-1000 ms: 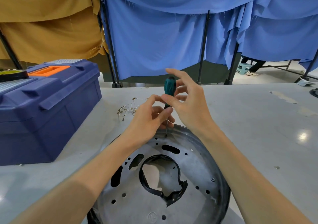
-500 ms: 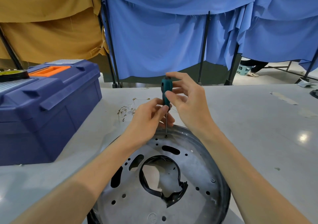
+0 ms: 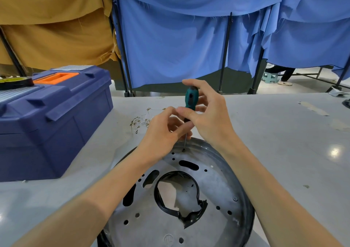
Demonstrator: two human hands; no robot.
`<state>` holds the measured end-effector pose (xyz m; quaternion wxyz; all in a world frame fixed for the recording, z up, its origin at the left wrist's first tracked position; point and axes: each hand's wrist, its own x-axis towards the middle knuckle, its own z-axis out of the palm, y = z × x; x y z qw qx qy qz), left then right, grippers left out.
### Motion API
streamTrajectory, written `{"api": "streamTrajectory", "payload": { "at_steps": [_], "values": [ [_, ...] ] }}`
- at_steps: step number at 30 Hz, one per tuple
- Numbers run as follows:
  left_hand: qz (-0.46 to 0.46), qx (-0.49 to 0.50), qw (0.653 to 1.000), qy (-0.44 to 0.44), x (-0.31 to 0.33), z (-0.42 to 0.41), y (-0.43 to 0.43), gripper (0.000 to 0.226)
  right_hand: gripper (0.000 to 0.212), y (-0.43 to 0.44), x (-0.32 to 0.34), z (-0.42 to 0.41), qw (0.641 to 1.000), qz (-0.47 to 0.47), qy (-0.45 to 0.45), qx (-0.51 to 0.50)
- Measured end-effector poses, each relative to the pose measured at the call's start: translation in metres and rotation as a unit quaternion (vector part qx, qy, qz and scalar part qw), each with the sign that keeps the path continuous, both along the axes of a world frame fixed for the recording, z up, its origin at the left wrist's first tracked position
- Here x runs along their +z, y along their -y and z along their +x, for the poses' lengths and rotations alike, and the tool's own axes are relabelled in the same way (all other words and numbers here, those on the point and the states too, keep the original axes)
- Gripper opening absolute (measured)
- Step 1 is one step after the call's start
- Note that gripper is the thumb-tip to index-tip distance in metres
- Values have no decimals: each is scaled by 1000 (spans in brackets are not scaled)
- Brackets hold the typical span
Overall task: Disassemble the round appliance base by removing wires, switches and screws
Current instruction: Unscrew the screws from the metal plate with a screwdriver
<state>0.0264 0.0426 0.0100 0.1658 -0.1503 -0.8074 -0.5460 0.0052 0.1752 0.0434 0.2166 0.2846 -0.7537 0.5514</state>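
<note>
Grey table (image 3: pixel 274 142), metal base (image 3: pixel 214 186), navy toolbox (image 3: pixel 56 129), blue curtains (image 3: pixel 170 44), ochre drape (image 3: pixel 53 30)

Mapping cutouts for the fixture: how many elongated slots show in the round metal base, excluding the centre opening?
3 elongated slots: one beyond the centre opening, two left of it, upper and lower. The right forearm may hide more.

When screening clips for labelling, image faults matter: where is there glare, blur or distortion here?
Head view: ceiling-light glare spots the glossy grey table at right; the wide-angle lens tilts the black curtain pole and stretches the edges; the teal-handled screwdriver and round metal appliance base are sharp, evenly lit, with only soft shadows.
</note>
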Motion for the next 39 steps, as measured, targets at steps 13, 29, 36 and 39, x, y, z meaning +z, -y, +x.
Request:
{"api": "streamTrajectory", "payload": {
  "at_steps": [13, 29, 36, 39],
  "values": [
    [-7, -9, 1000, 9, 0, -1, 0, 20, 57, -1, 2, -2, 998, -48, 35, 8],
    [-8, -2, 1000, 17, 0, -1, 0, 22, 45, 2, 1, 0, 999, -32, 23, 12],
    [2, -15, 1000, 24, 0, -1, 0, 26, 37, 0, 1, -1, 999, -26, 20, 14],
    [2, -4, 1000, 23, 0, -1, 0, 27, 49, 1, 0, -1, 1000, -22, 7, -11]
  ]
}}
